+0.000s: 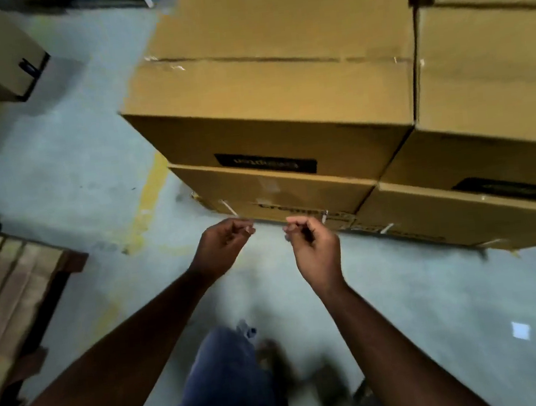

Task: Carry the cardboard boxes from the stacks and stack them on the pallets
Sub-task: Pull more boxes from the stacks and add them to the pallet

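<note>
The pale grey-green concrete floor (59, 178) fills the left and bottom of the frame, with a worn yellow painted line (150, 198) running down it at left of centre. If my foot catches there while I carry, the load goes with me.

The big brown cardboard box on top of the near stack (280, 79) takes the upper centre, sitting on a flatter brown cardboard box beneath it (279, 198), whose lower front edge looks torn. A neighbouring stack of brown cardboard boxes (485, 80) presses against its right side. That tight seam could drag the neighbour askew if I pull the top box out at an angle. The box is wide, too, so a grip on one side only might let it tip.

At the left edge lies a slatted wooden pallet (7, 280) (the likely drop spot, I judge); its dark corner could catch my shin.

My left hand (221, 247) and right hand (314, 247) hover at lower centre, just short of the lower box, fingers loosely curled and holding nothing. I should spread them wide before lifting.
</note>
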Action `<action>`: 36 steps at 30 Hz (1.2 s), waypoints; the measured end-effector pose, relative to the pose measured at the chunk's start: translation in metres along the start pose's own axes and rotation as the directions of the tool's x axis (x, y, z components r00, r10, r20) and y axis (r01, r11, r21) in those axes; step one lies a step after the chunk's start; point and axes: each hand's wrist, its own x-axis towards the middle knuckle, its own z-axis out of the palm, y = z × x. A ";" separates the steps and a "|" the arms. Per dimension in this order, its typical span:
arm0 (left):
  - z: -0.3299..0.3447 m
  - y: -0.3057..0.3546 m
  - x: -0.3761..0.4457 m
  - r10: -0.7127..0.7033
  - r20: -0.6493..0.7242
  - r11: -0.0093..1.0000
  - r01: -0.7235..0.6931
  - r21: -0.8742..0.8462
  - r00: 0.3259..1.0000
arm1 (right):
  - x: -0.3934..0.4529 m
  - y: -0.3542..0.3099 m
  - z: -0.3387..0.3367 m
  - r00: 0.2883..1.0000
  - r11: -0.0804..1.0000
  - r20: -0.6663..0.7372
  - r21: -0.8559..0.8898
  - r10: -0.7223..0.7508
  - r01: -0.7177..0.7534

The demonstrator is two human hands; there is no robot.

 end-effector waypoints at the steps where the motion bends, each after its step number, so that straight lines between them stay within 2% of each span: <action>1: -0.022 0.008 -0.005 0.012 0.001 1.000 -0.012 -0.021 1.000 | -0.009 -0.019 0.013 1.000 1.000 -0.002 0.005 0.022 -0.022; 4: -0.091 0.008 -0.008 -0.002 -0.035 0.991 -0.002 -0.131 0.999 | -0.020 -0.064 0.077 0.996 0.996 0.010 0.013 0.094 -0.094; 8: -0.208 -0.044 0.015 -0.071 -0.100 0.962 0.041 -0.271 0.992 | -0.012 -0.111 0.209 0.975 0.963 0.000 0.156 0.224 -0.222; 11: -0.298 -0.076 0.039 -0.129 -0.097 0.940 0.091 -0.328 0.987 | -0.002 -0.130 0.306 0.942 0.922 -0.020 0.216 0.335 -0.323; 15: -0.382 -0.080 0.092 -0.108 -0.037 0.936 0.089 -0.341 0.993 | 0.028 -0.159 0.394 0.926 0.916 -0.094 0.217 0.365 -0.338; 21: -0.440 -0.063 0.203 -0.015 0.125 0.957 0.050 -0.285 0.992 | 0.107 -0.185 0.473 0.902 0.891 -0.166 0.303 0.399 -0.338; 26: -0.474 -0.054 0.316 -0.007 0.259 0.980 0.057 -0.188 0.966 | 0.203 -0.167 0.526 0.854 0.872 -0.275 0.357 0.441 -0.335; 28: -0.492 -0.046 0.363 -0.014 0.261 0.980 0.064 -0.186 0.965 | 0.248 -0.170 0.548 0.827 0.853 -0.308 0.398 0.470 -0.337; 30: -0.510 -0.040 0.411 -0.004 0.274 0.981 0.057 -0.185 0.962 | 0.291 -0.179 0.566 0.794 0.835 -0.351 0.443 0.497 -0.327; 32: -0.526 -0.028 0.453 0.027 0.298 0.983 0.029 -0.181 0.954 | 0.327 -0.194 0.578 0.796 0.832 -0.352 0.459 0.493 -0.312; 36: -0.539 0.002 0.536 0.035 0.417 0.992 0.019 -0.126 0.908 | 0.390 -0.224 0.593 0.747 0.821 -0.431 0.506 0.506 -0.265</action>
